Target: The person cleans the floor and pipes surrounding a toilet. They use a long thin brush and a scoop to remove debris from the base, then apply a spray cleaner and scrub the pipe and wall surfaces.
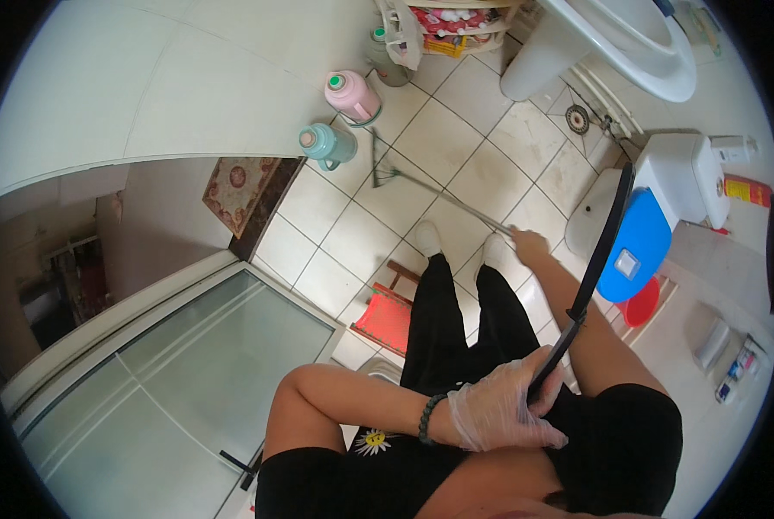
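Observation:
My right hand (pixel 531 248) grips the end of a long metal pole (pixel 461 202). The pole slants across the tiles to a narrow dark crossbar head (pixel 375 175), which looks like a floor squeegee and rests on the floor near two thermos flasks. In front of my chest, my left hand (pixel 507 409) wears a thin clear plastic glove, with a beaded bracelet at the wrist. Its thumb and fingers close on the lower end of a black strap (pixel 585 292), which runs up across the view. Whether the right hand is gloved is unclear.
A blue flask (pixel 331 146), a pink flask (pixel 354 97) and a grey-green one (pixel 390 61) stand along the wall. A red stool (pixel 383 318) is left of my legs. A toilet with blue lid (pixel 640 240), red bucket (pixel 640 301) and pedestal sink (pixel 542 65) line the right.

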`<action>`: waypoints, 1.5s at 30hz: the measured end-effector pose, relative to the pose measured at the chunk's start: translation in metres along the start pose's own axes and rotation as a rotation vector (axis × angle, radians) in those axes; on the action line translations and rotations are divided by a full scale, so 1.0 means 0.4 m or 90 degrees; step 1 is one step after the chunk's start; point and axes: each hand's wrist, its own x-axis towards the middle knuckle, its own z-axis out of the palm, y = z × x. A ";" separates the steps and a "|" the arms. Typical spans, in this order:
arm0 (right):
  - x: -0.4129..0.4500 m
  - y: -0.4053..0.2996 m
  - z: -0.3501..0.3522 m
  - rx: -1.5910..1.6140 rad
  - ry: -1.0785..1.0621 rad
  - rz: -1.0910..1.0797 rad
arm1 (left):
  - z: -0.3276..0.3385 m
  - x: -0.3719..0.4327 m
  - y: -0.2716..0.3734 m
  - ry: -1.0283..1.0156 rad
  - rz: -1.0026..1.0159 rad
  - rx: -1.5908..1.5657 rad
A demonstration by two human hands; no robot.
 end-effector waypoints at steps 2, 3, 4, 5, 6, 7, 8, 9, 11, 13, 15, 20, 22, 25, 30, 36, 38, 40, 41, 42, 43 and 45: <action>-0.084 0.178 0.023 0.031 -0.060 0.131 | -0.001 0.001 -0.009 -0.013 0.004 -0.012; -0.143 0.244 0.005 -0.030 -0.069 0.155 | 0.002 -0.003 -0.010 -0.012 0.009 -0.026; -0.243 0.389 0.033 -0.041 -0.030 0.150 | 0.007 0.001 0.002 -0.047 0.014 -0.025; -0.299 0.422 0.010 -0.031 -0.087 0.252 | 0.008 -0.001 0.002 -0.032 0.030 -0.010; -0.473 0.626 0.049 -0.052 0.005 0.265 | 0.006 -0.010 0.026 -0.092 0.060 -0.002; -0.374 0.397 -0.101 -0.094 -0.172 0.305 | 0.003 -0.011 0.001 -0.017 0.039 0.010; -0.424 0.376 -0.169 -0.088 -0.148 0.324 | 0.005 -0.017 0.016 -0.036 0.019 0.018; -0.469 0.370 -0.204 -0.081 -0.126 0.342 | 0.005 -0.013 0.028 -0.054 -0.003 0.027; -0.504 0.329 -0.235 -0.078 -0.100 0.345 | 0.020 -0.006 0.019 -0.083 -0.011 0.022; -0.508 0.299 -0.250 -0.108 -0.094 0.247 | 0.039 0.010 0.016 -0.069 0.020 0.027; -0.463 0.266 -0.254 -0.109 -0.100 0.207 | 0.061 0.041 0.015 -0.081 0.013 0.051; -0.261 0.398 -0.225 -0.179 -0.089 0.160 | 0.134 0.161 0.002 -0.062 -0.044 0.025; -0.211 0.558 -0.249 -0.229 -0.073 0.181 | 0.165 0.218 -0.011 -0.055 -0.053 0.023; -0.201 0.761 -0.347 -0.264 -0.035 0.217 | 0.213 0.307 -0.031 -0.036 -0.051 0.000; -0.243 1.007 -0.519 -0.189 -0.042 0.441 | 0.305 0.488 -0.018 -0.059 -0.063 0.007; -0.310 1.120 -0.456 -0.050 -0.014 0.382 | 0.407 0.632 0.033 -0.078 -0.091 0.145; -0.298 1.070 -0.444 -0.016 -0.058 0.307 | 0.435 0.667 0.046 -0.078 -0.108 0.157; -0.230 1.073 -0.372 0.043 0.024 0.269 | 0.463 0.705 0.049 -0.109 -0.145 0.193; -0.185 1.140 -0.274 0.113 0.113 0.269 | 0.476 0.732 0.048 -0.136 -0.176 0.213; -0.142 1.138 -0.299 0.124 0.119 0.261 | 0.475 0.756 0.042 -0.128 -0.180 0.223; -0.107 1.100 -0.346 0.063 0.093 0.308 | 0.471 0.767 0.038 -0.125 -0.185 0.227; -0.131 1.113 -0.397 0.055 0.050 0.396 | 0.476 0.763 0.032 -0.123 -0.197 0.226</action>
